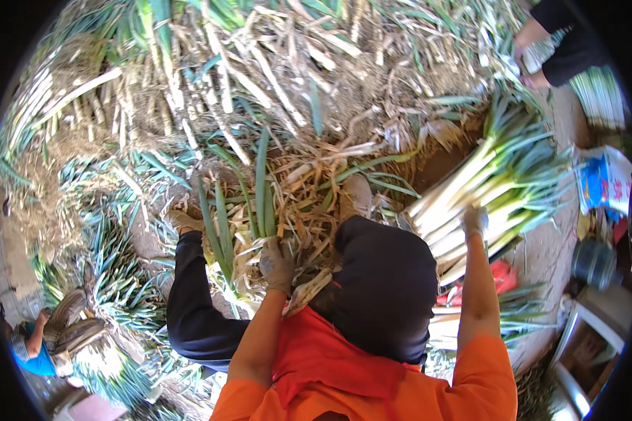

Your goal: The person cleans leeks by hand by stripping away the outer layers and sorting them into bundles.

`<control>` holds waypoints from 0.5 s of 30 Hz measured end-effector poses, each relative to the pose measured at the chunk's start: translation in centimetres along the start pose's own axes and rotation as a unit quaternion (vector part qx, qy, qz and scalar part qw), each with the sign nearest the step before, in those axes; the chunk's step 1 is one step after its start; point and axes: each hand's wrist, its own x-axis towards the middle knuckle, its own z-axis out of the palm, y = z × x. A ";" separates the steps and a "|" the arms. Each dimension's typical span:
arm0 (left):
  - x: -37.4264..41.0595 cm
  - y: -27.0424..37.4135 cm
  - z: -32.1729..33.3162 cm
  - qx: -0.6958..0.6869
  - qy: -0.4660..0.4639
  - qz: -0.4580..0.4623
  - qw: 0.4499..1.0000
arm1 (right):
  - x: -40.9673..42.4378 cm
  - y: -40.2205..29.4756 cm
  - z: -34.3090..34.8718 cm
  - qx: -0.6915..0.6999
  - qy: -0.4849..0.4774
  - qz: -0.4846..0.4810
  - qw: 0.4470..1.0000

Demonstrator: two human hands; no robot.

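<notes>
My left hand [277, 264], in a pale work glove, is at a leek or large green onion [263, 200] whose long green leaves stand up between my legs, amid dry brown peelings [308, 210]. The fingers look curled at its leaves, but whether they grip is not plain. My right hand [474, 220], gloved too, rests on a thick pile of cleaned leeks or green onions [463, 184] to my right, white stalks towards me and green leaves away to the right. What its fingers hold cannot be made out.
A large heap of unpeeled stalks with roots [231, 79] spans the far side. Cut green leaves [118, 273] cover the floor at left. One person [31, 342] sits at lower left; another's hands [529, 63] are at upper right. A printed sack [605, 179] and a water jug [594, 263] stand at right.
</notes>
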 end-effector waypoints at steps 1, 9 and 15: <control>0.9 0.7 -0.4 0.011 0.026 0.036 0.999 | -1.2 -1.3 -1.1 -0.012 0.035 -0.005 0.999; 3.6 -2.7 4.6 0.084 -0.410 0.139 0.898 | -11.5 -13.8 -4.4 0.185 0.008 -0.214 0.959; 19.3 4.5 -1.9 -0.001 0.100 0.156 0.983 | -14.9 -19.8 -2.6 0.234 -0.040 -0.355 0.904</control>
